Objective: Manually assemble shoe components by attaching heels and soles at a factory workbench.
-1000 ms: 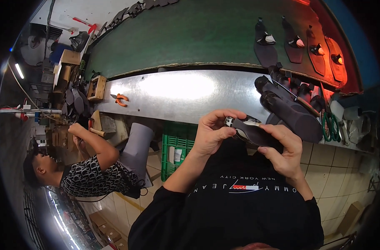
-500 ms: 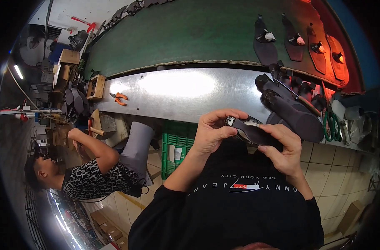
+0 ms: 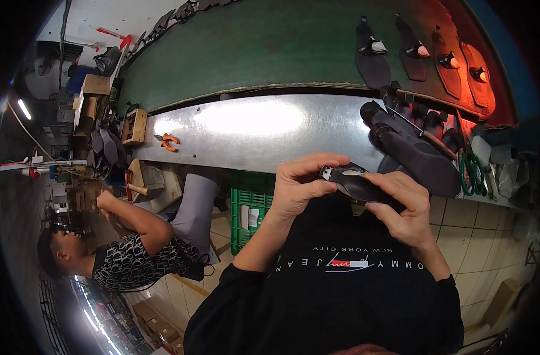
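Note:
Close to my body, in front of the metal bench, both hands hold a dark shoe sole (image 3: 365, 188). A black-and-white patterned piece (image 3: 326, 173) shows at its left end, and a pale strip runs along its upper side. My left hand (image 3: 295, 184) pinches that patterned end between thumb and fingers. At the other end, my right hand (image 3: 405, 201) grips the sole with thumb below and fingers on top, covering its tip. Several dark heeled shoes (image 3: 415, 157) lie piled on the bench just beyond my right hand.
Several flat soles with small toe pieces (image 3: 373, 65) lie on the green belt (image 3: 252, 47). Orange-handled pliers (image 3: 168, 142) and a wooden box (image 3: 134, 126) sit left on the metal bench (image 3: 240, 142). Green-handled scissors (image 3: 472, 174) lie right. A green crate (image 3: 240, 219) stands below; a person (image 3: 128, 248) works at left.
The sole has tipped slightly in my hands, with both grips kept. The person at left has shifted arms and head a little, and the whole view has moved slightly.

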Tool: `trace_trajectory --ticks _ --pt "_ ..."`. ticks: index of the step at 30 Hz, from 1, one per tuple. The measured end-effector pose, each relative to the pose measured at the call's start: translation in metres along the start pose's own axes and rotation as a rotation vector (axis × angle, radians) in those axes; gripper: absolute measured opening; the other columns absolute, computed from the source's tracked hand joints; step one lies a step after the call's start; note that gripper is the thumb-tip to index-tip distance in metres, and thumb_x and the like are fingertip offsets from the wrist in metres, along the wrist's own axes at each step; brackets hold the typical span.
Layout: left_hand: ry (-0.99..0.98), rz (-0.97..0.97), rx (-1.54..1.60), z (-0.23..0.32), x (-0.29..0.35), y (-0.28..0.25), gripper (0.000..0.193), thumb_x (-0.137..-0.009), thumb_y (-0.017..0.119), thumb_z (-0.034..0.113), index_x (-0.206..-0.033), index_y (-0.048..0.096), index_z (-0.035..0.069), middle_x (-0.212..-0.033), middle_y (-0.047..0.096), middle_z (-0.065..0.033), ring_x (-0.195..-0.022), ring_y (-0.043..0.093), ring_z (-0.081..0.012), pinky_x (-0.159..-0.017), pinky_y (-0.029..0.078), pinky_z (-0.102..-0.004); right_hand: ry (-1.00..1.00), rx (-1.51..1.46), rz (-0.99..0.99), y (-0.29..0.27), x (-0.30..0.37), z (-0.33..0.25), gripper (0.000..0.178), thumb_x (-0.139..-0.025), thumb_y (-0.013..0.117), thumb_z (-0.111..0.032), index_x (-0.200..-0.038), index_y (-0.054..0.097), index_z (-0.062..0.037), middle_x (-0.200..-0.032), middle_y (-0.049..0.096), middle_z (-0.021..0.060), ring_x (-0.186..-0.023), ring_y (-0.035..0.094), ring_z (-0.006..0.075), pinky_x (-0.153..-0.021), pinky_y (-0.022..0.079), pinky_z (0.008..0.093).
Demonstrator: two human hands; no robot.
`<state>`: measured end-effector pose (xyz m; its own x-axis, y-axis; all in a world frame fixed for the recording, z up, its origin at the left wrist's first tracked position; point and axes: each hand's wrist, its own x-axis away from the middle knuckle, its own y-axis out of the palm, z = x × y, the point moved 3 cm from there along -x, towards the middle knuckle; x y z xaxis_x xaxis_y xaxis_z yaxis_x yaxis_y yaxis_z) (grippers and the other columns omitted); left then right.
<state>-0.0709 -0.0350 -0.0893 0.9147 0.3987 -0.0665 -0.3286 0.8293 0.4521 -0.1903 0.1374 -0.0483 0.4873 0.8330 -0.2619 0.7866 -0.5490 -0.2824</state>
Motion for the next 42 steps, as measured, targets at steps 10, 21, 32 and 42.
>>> trace_trajectory --ticks 10,21,32,42 --pt "0.109 -0.088 -0.181 0.007 -0.001 0.003 0.038 -0.07 0.066 -0.01 -0.107 0.067 -0.001 -0.113 0.062 -0.0217 -0.103 0.062 -0.0255 -0.086 0.05 -0.0306 -0.076 0.06 0.015 -0.002 -0.004 -0.003 0.041 -0.067 0.072 -0.001 -0.108 0.066 -0.0026 -0.083 0.065 0.0118 -0.071 0.061 0.0231 -0.065 0.047 0.0303" --pt "0.138 -0.213 -0.296 0.005 -0.001 0.007 0.044 -0.065 0.055 -0.014 -0.105 0.068 -0.002 -0.118 0.06 -0.0251 -0.098 0.064 -0.0226 -0.074 0.05 -0.0233 -0.116 0.224 -0.03 -0.004 -0.004 -0.012 0.041 -0.067 0.073 -0.007 -0.108 0.065 -0.0047 -0.077 0.059 0.007 -0.067 0.058 0.0232 -0.06 0.047 0.0323" --pt "0.062 -0.157 -0.355 0.005 -0.001 0.016 0.043 -0.064 0.053 -0.016 -0.101 0.07 -0.002 -0.116 0.062 -0.0232 -0.09 0.065 -0.0175 -0.069 0.048 -0.0209 -0.135 0.34 -0.03 -0.003 -0.004 -0.009 0.039 -0.067 0.072 -0.008 -0.105 0.065 -0.0045 -0.077 0.056 0.0059 -0.065 0.055 0.0231 -0.057 0.045 0.0333" --pt "-0.224 -0.039 -0.24 -0.006 0.0 0.016 0.046 -0.082 0.047 -0.011 -0.126 0.054 -0.001 -0.135 0.049 -0.016 -0.117 0.054 -0.021 -0.081 0.053 -0.0245 0.039 0.098 0.025 0.002 -0.007 0.018 0.037 -0.072 0.069 -0.007 -0.108 0.061 -0.0031 -0.076 0.058 0.0108 -0.069 0.059 0.029 -0.062 0.047 0.0349"
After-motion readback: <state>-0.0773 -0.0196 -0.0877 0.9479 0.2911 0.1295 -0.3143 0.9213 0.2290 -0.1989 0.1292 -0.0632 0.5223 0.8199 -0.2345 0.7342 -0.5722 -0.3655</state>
